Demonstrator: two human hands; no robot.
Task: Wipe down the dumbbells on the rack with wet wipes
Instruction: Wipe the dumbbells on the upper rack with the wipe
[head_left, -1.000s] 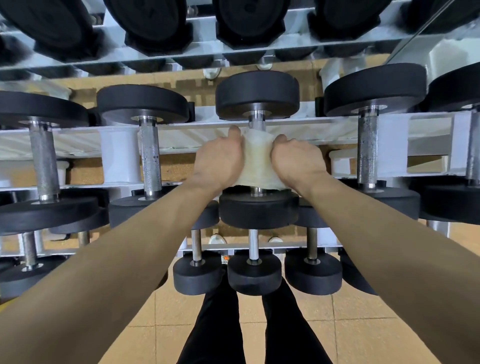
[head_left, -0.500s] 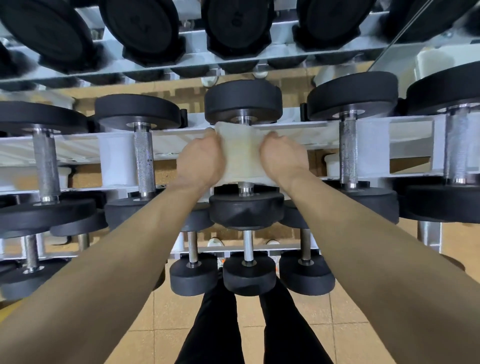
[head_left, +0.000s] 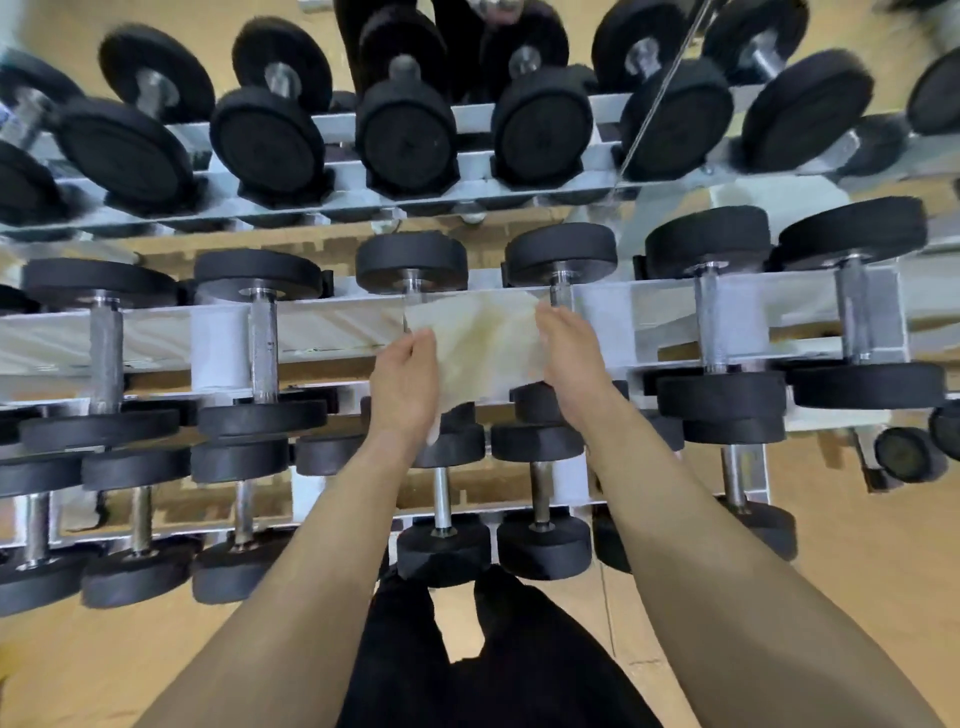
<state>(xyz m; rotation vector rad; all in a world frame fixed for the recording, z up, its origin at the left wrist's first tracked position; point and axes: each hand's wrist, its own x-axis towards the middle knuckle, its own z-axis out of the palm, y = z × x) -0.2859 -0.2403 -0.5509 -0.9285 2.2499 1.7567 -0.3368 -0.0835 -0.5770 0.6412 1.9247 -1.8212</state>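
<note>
Two hands: left hand (head_left: 404, 387) and right hand (head_left: 569, 364), up at the rack (head_left: 156, 332), middle tier!
Fingers: both sets curled onto the wet wipe (head_left: 480, 348), one side edge each.
Wipe position: stretched flat, yellow-stained, over the rail between two dumbbells (head_left: 413, 262).

No text, label, brand, number or sign was legible. The end faces of the dumbbells (head_left: 408, 143) on the upper tier of the rack (head_left: 311, 327) were too blurred to read. The wet wipe (head_left: 478, 343) showed yellowish stains only.
</note>
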